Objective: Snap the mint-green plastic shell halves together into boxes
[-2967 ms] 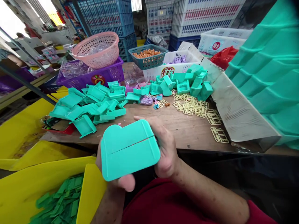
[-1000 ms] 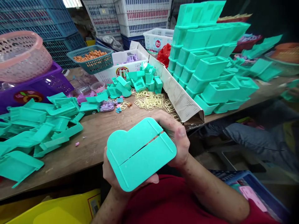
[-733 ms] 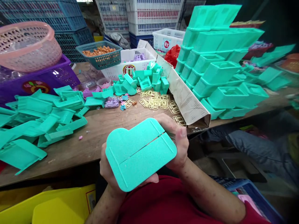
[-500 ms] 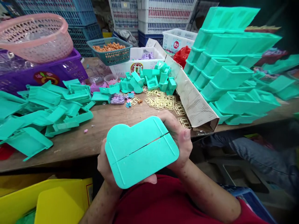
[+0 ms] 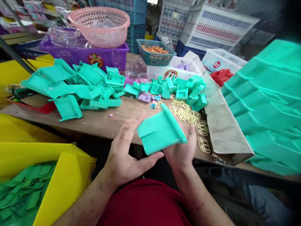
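Note:
Both hands hold one teal plastic box part [image 5: 161,131] in front of my chest, just over the near edge of the wooden table [image 5: 103,121]. My left hand [image 5: 124,153] cups its left side, thumb under the lower edge and fingers behind. Underneath the part on the right, my right hand [image 5: 182,149] supports it, fingers mostly hidden. The part is tilted, one narrow side facing up.
A heap of teal panels [image 5: 77,83] lies at the left, small teal pieces [image 5: 185,88] and gold frames [image 5: 188,114] in the middle. A cardboard divider [image 5: 218,122] fences off stacked teal boxes [image 5: 265,103] at right. Baskets [image 5: 101,22] and crates stand behind. A yellow bin [image 5: 61,185] holds green pieces.
The teal part has been turned from flat face up to a tilted, edge-on position and shifted right. My view has swung left, bringing the yellow bin into sight.

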Tool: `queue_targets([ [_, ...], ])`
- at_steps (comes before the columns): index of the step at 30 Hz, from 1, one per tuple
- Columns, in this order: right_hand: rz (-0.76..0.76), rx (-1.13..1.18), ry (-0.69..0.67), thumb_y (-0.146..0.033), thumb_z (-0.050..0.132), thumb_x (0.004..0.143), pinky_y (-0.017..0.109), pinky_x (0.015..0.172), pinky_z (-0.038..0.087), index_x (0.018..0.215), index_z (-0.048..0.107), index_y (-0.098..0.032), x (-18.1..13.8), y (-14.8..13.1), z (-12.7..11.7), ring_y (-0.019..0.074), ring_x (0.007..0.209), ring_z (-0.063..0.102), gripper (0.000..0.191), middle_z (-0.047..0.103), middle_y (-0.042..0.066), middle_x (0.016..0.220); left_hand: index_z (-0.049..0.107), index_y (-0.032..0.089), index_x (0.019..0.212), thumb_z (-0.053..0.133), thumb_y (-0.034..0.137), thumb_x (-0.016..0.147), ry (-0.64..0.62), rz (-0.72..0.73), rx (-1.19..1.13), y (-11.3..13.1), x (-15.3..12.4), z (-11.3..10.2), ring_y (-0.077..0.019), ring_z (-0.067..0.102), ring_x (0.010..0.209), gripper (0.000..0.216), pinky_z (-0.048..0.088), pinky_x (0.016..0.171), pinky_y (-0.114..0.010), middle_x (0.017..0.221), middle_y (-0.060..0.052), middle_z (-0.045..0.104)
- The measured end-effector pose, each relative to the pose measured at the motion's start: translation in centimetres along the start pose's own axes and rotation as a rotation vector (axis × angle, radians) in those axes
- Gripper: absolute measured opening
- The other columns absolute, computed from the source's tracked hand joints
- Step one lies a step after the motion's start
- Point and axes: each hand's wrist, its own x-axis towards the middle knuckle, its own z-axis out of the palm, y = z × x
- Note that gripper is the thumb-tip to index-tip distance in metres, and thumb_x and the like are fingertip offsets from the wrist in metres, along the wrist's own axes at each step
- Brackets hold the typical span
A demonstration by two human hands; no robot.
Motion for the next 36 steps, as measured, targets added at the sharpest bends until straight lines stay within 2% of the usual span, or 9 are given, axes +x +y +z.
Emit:
queue_targets([
  [4,-0.118,-0.006,-0.118,-0.103,0.069,0.104,0.077,0.132,0.067,0.191,0.053,-0.046,0.5,-3.0,-0.6,0.0477,0.172,0.071,0.105,0.061,0.013,0.197,0.039,0.032,0.189,0.112,0.043,0.095,-0.138,-0.144,-0.201,-0.7,-0.3,-1.6,-0.0392,0.085,0.152,0.119,0.075,0.127,-0.055,0.168,-0.021,0.075],
  [8,-0.301,-0.268,-0.417,-0.087,0.106,0.088,0.075,0.144,0.058,0.183,0.069,-0.045,0.5,-5.0,-0.2,0.0477,0.171,0.068,0.109,0.074,0.011,0.182,0.050,0.036,0.162,0.110,0.037,0.099,-0.118,-0.080,-0.363,-0.3,-0.7,-1.9,-0.0372,0.080,0.160,0.087,0.072,0.131,-0.055,0.171,-0.017,0.075],
  [11,-0.377,-0.324,-0.384,-0.089,0.105,0.087,0.071,0.132,0.069,0.180,0.074,-0.044,0.0,-4.9,0.1,0.0451,0.152,0.076,0.108,0.083,0.013,0.162,0.063,0.031,0.142,0.100,0.034,0.105,-0.128,-0.042,-0.240,1.0,-0.4,-2.8,-0.0394,0.069,0.171,0.052,0.064,0.141,-0.061,0.182,-0.017,0.064],
  [14,-0.472,-0.434,-0.332,-0.084,0.109,0.086,0.076,0.133,0.068,0.187,0.066,-0.042,-0.6,-4.5,0.3,0.0461,0.149,0.074,0.117,0.076,0.014,0.160,0.071,0.027,0.126,0.078,0.038,0.117,-0.221,-0.143,-0.261,2.4,-0.1,-3.5,-0.0437,0.063,0.174,0.016,0.056,0.144,-0.069,0.185,-0.016,0.060],
  [20,-0.585,-0.663,-0.255,-0.060,0.107,0.097,0.086,0.139,0.061,0.193,0.054,-0.049,-1.8,-5.0,1.1,0.0491,0.154,0.067,0.110,0.064,0.012,0.151,0.088,0.027,0.112,0.083,0.047,0.117,-0.074,-0.378,-0.030,3.4,0.6,-2.1,-0.0338,0.074,0.135,0.021,0.063,0.120,-0.054,0.136,-0.011,0.076],
  [26,-0.624,-0.749,-0.125,-0.055,0.106,0.098,0.090,0.133,0.062,0.192,0.056,-0.049,-2.6,-5.4,0.5,0.0534,0.156,0.063,0.106,0.062,0.013,0.145,0.085,0.026,0.100,0.086,0.054,0.116,-0.161,-0.510,-0.275,3.3,1.4,-1.1,-0.0207,0.074,0.086,0.032,0.063,0.082,-0.035,0.093,0.000,0.079],
  [30,-0.645,-0.790,-0.042,-0.053,0.105,0.099,0.087,0.133,0.063,0.190,0.058,-0.049,-3.1,-5.4,-0.1,0.0511,0.151,0.066,0.102,0.063,0.012,0.143,0.093,0.026,0.110,0.096,0.062,0.108,-0.264,-0.596,-0.404,2.8,1.7,-0.4,-0.0254,0.083,0.091,0.036,0.066,0.080,-0.036,0.102,-0.003,0.091],
  [33,-0.618,-0.820,0.005,-0.054,0.103,0.099,0.082,0.132,0.064,0.186,0.063,-0.047,-3.4,-5.4,-0.4,0.0477,0.148,0.067,0.096,0.063,0.013,0.148,0.091,0.025,0.104,0.082,0.056,0.119,-0.348,-0.515,-0.425,2.5,1.9,0.1,-0.0238,0.082,0.094,0.036,0.065,0.085,-0.035,0.101,-0.004,0.088],
  [36,-0.479,-0.735,-0.123,-0.056,0.099,0.102,0.076,0.130,0.066,0.181,0.062,-0.039,-3.7,-5.6,-1.2,0.0450,0.147,0.072,0.089,0.070,0.015,0.158,0.074,0.023,0.089,0.066,0.048,0.127,-0.343,-0.382,-0.300,2.2,2.3,0.1,-0.0205,0.072,0.086,0.046,0.057,0.084,-0.037,0.091,-0.001,0.076],
])
